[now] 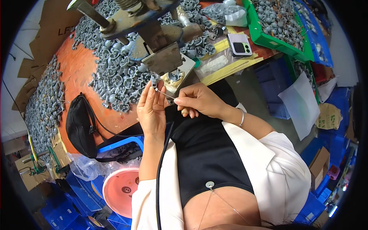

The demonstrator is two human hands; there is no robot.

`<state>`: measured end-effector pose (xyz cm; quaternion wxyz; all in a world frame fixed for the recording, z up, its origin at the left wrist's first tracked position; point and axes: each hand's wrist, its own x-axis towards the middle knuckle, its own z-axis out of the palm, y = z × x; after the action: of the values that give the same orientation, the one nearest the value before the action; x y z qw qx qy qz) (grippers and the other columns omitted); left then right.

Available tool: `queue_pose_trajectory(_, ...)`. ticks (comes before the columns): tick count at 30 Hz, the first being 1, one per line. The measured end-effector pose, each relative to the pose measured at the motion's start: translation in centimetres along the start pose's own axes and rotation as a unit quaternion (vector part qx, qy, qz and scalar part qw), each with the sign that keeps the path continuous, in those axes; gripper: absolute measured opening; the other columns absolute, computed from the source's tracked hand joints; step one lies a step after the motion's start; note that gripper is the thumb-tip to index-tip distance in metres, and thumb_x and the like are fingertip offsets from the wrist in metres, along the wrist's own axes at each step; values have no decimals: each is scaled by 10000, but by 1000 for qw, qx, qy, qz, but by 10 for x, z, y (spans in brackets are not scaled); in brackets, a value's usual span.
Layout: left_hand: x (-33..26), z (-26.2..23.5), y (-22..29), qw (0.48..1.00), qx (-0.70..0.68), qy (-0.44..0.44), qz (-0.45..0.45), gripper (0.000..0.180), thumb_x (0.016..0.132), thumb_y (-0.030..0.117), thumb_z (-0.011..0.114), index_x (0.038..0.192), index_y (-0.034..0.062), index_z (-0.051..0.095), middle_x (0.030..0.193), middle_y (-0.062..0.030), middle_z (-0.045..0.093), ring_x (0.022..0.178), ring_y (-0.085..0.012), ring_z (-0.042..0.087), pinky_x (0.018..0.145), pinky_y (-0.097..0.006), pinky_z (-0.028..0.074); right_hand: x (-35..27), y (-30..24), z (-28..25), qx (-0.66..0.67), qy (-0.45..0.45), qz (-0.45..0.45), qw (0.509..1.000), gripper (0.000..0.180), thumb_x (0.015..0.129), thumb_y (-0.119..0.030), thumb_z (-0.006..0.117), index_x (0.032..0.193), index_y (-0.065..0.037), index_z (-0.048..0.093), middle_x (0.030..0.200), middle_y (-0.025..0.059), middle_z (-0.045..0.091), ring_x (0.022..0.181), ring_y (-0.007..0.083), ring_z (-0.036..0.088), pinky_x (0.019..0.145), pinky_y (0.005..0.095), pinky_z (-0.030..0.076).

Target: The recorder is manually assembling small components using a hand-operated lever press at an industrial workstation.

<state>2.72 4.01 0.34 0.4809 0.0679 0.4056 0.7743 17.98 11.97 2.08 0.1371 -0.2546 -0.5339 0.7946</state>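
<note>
My left hand (150, 113) is raised at the table's edge, its fingertips closed on a small grey plastic part (154, 79). From the right, my right hand (201, 100) pinches a thin metal rod (166, 94) between thumb and forefinger. The rod slants up and left, and its far end meets the lower part of the grey piece or the fingertips there; I cannot tell which. Just above both hands hangs the head of a metal press (163, 59). Behind the left fingertips, another grey part (175, 75) sits on a pale base under the press.
Heaped grey plastic parts (119, 76) cover much of the orange table (76, 92). A black pouch (81, 126) lies at its left edge, above a pink basin (119, 191). A phone (239, 45) and a green crate (285, 44) of parts are at right.
</note>
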Motion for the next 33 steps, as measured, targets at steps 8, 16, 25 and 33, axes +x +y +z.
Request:
queue_pose_trajectory(8, -10, 0, -11, 991, 33, -60, 114, 252, 914, 22, 561, 1158, -39, 562, 1135, -168, 613, 1067, -245, 612, 949, -325, 508, 1, 3, 0, 47, 0, -6, 999, 289, 927, -226, 575, 716, -29, 594, 626, 34, 614, 469, 50, 543, 423, 170, 413)
queue_pose_trajectory(16, -9, -4, -16, 993, 0, -39, 112, 231, 900, 7, 576, 1128, -28, 565, 1139, -160, 610, 1074, -242, 605, 945, -317, 505, -7, 1, 12, 61, 0, -53, 997, 272, 943, -195, 558, 730, -28, 584, 635, 38, 615, 493, 55, 552, 444, 173, 424)
queue_pose_trajectory(25, -8, -5, -18, 992, -43, -44, 108, 226, 895, 8, 584, 1119, -14, 567, 1127, -156, 613, 1064, -247, 608, 929, -308, 510, -4, 4, 14, 64, 8, -47, 997, 278, 942, -193, 560, 720, -28, 585, 632, 35, 615, 482, 55, 542, 436, 177, 420)
queue_pose_trajectory(33, -16, -11, -24, 988, -46, -134, 56, 205, 888, 19, 599, 1090, 11, 564, 1060, -121, 616, 866, -202, 628, 690, -303, 525, 13, 11, 13, 2, 34, -128, 991, 199, 942, -181, 567, 841, -29, 643, 679, 1, 611, 537, 29, 520, 479, 180, 414)
